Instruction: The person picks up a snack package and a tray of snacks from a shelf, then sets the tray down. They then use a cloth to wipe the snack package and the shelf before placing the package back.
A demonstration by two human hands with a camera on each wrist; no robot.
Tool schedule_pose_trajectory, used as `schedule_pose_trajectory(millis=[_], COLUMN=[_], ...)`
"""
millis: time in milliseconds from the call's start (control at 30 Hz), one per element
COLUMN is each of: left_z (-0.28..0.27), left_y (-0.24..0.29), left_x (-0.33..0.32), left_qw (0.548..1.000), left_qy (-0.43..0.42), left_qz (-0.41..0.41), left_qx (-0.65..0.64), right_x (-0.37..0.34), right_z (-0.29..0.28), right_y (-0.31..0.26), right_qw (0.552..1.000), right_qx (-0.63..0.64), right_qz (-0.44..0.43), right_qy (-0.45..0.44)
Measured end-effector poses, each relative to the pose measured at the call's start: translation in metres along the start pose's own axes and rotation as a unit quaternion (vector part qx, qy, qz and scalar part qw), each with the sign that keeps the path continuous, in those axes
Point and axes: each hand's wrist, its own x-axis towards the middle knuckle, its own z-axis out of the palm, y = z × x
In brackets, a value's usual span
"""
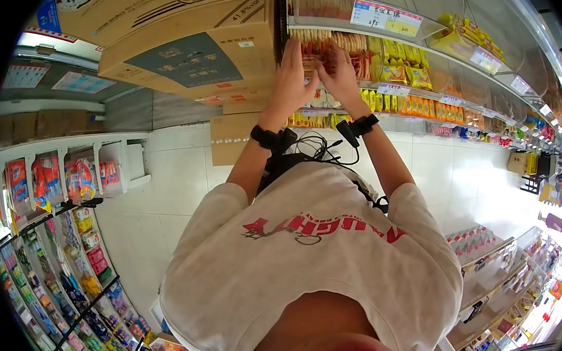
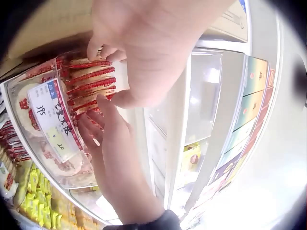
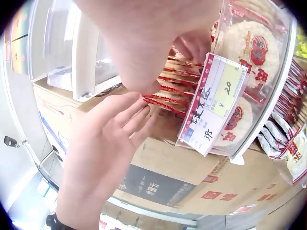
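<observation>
A row of round, pale crackers in clear wrappers with red edges (image 2: 92, 79) stands on edge in a clear shelf bin (image 2: 61, 179). My left hand (image 1: 290, 87) reaches in at the left end, its fingers extended against the end packs. From the other side my right hand (image 1: 342, 83) lays slightly bent fingers over the packs (image 3: 175, 86). Both thumbs come close together above the near side of the row. In the right wrist view, part of the right fingers is hidden behind a price card (image 3: 213, 103) on the bin's front.
Large cardboard boxes (image 1: 178, 55) stand close at the left of the bin. Yellow snack packs (image 1: 402, 63) fill the bins to the right. An upper shelf with a price label (image 1: 386, 17) runs above. Several cables (image 1: 323, 146) hang between my forearms.
</observation>
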Motion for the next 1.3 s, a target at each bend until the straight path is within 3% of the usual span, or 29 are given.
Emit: schedule_pose_trajectory(millis=[300,467,567,667,800,967,1067,1167,1300], left_z=[0.007,0.01,0.007,0.004,-0.004,0.001,0.003,0.007,0.013], left_y=[-0.005,-0.001,0.0,0.002,0.003,-0.007,-0.004,-0.002,-0.004], left_x=[0.001,-0.001,-0.005,-0.008,-0.01,-0.017,-0.018,-0.015,-0.014], left_qw=[0.999,1.0,0.999,0.999,1.0,0.997,0.996,0.998,0.999], left_qy=[-0.041,-0.011,-0.011,-0.011,-0.016,-0.061,-0.065,-0.04,-0.027], left_qz=[-0.015,-0.021,-0.033,-0.033,-0.002,-0.045,-0.058,-0.04,-0.021], left_qx=[0.011,0.018,0.012,0.004,0.023,0.021,0.009,0.011,0.034], right_x=[0.002,-0.001,-0.001,-0.004,0.0,0.002,0.005,0.008,0.007], right_z=[0.002,-0.002,-0.012,-0.008,-0.003,0.019,0.028,0.024,0.011], right_y=[-0.004,0.009,0.001,0.003,0.004,0.0,0.007,-0.004,-0.008], right_qw=[0.998,0.999,0.998,0.998,1.0,0.998,0.998,0.978,0.998], right_qx=[-0.065,0.013,-0.025,-0.052,0.004,0.038,0.053,0.191,0.047], right_qz=[-0.016,0.01,0.019,-0.005,0.001,0.056,0.038,0.084,0.032], right_qy=[-0.007,-0.035,-0.062,-0.033,-0.004,0.009,0.026,0.026,-0.004])
